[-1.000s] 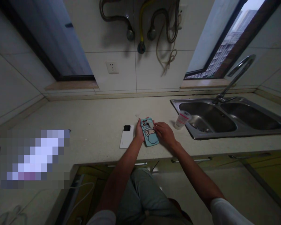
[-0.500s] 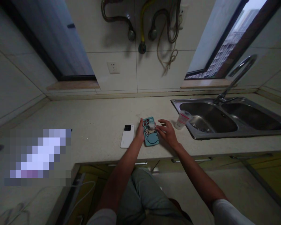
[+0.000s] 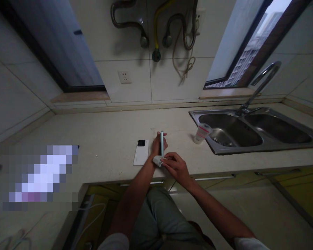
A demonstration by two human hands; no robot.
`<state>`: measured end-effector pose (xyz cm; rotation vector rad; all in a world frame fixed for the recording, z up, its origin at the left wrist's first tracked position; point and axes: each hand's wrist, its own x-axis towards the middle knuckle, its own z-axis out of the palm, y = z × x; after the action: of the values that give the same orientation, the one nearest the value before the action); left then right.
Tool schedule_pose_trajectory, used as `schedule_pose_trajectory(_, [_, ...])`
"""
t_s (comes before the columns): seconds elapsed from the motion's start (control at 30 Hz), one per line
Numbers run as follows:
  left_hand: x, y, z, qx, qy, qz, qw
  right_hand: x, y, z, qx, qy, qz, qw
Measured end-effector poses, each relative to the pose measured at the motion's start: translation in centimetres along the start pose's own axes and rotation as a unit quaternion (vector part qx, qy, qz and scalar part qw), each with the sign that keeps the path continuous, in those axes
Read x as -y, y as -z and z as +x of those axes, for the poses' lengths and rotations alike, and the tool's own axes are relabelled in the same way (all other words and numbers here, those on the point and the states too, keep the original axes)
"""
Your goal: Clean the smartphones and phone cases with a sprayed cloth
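My left hand [image 3: 157, 144] is closed round a light-blue phone case [image 3: 162, 143], which stands on its long side so that only a narrow edge faces me. Whether a phone sits inside it, I cannot tell. A crumpled white tissue [image 3: 158, 160] is pinched in the fingers of my right hand [image 3: 177, 168], at the near end of the case and close to my left wrist. Just left of my left hand, a white phone [image 3: 141, 155] with a black camera block lies back side up on the counter.
On the pale counter [image 3: 106, 139], a clear plastic cup [image 3: 202, 133] with a red band stands beside the double steel sink [image 3: 216, 152]. A curved tap [image 3: 261, 80] rises behind the sink. Something blurred out by large pixels [image 3: 43, 173] lies at the left.
My left hand has turned the phone case from its cartoon-printed back to edge-on. My right hand has moved the tissue from the printed back down to the near end.
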<state>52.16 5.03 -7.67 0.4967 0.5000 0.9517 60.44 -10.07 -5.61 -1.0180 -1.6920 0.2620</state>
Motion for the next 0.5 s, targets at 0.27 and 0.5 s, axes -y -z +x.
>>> schedule_pose_trajectory(0.27, [-0.5,-1.1,-1.0,0.036,-0.007,-0.027,0.999,-0.9,-0.7,-1.8,0.054,0.050,-0.032,0.997])
schedule_pose_trajectory(0.5, [-0.4,-2.4,-2.4,-0.009,-0.030,0.007,0.999,-2.1,0.2,-0.1,0.087,0.050,-0.035,0.994])
